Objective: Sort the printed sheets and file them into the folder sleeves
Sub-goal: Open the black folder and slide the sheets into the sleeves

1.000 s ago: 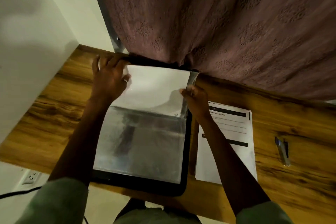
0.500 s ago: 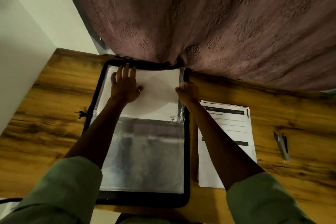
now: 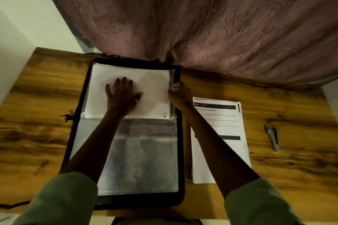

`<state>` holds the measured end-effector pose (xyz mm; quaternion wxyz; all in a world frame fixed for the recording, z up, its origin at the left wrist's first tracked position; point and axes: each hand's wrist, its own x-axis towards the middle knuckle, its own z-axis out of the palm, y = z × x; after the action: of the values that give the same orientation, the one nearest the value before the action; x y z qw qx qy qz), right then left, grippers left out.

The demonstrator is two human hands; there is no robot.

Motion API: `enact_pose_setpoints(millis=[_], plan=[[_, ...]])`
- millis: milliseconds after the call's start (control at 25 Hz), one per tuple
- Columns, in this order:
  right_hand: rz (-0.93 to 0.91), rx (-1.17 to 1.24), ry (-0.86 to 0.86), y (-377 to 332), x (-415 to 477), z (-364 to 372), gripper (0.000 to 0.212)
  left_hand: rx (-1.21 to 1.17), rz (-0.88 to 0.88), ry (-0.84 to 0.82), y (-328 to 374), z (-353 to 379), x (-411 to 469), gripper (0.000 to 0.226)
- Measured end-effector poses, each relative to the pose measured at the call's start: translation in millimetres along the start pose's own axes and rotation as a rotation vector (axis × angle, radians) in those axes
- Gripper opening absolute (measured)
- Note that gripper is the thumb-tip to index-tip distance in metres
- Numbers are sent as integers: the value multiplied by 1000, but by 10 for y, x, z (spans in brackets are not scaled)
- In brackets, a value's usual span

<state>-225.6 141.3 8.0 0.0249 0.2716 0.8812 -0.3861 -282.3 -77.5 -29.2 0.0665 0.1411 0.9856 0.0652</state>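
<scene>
a dusty-pink patterned curtain (image 3: 201, 14) hangs across the far side and drapes onto the back edge of the wooden desk (image 3: 40, 97). a black zip folder (image 3: 181, 151) lies open on the desk in front of the person, its far rim touching the curtain. the near half shows a clear, glossy sleeve (image 3: 142, 160) with nothing readable in it. a stack of printed sheets (image 3: 219, 151) lies just beside the folder on its right, face up, with black header bars across the top page. in the folder's far half a white sheet (image 3: 153, 86) sits blank side up inside the upper sleeve (image 3: 172, 78), whose clear margin shows along the sheet's right edge. the left hand (image 3: 121, 97) lies flat on this sheet, fingers straight and spread, pressing it down. the right hand (image 3: 180, 95) is at the upper sleeve's right edge, fingers curled and pinching the plastic there. a pen (image 3: 272, 139) lies on the desk well to the right of the stack. the folder's zip pull (image 3: 67, 116) sticks out at its left side.
</scene>
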Motion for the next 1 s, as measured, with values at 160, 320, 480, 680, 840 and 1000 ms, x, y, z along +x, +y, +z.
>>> enact_pose_setpoints(millis=[160,320,480,680,840,1000], plan=[[-74,29,-5,175,-296,-220,32,1,-57,-10,84,-73,-50,66],[-112,-59,44,695,-663,-651,29,-178,-85,87,535,-242,-346,62],[-73,-171,144,1356,-972,-940,31,-447,-46,52,1191,-205,-943,41],[-241,-481,169,1878,-1236,-897,41,-593,-84,-121,1936,86,-1550,30],[-320,-497,130,2001,-1324,-775,48,-628,-165,-144,2164,174,-1634,36],[-379,-487,101,2037,-1343,-761,51,-677,-331,-157,2246,132,-1557,29]])
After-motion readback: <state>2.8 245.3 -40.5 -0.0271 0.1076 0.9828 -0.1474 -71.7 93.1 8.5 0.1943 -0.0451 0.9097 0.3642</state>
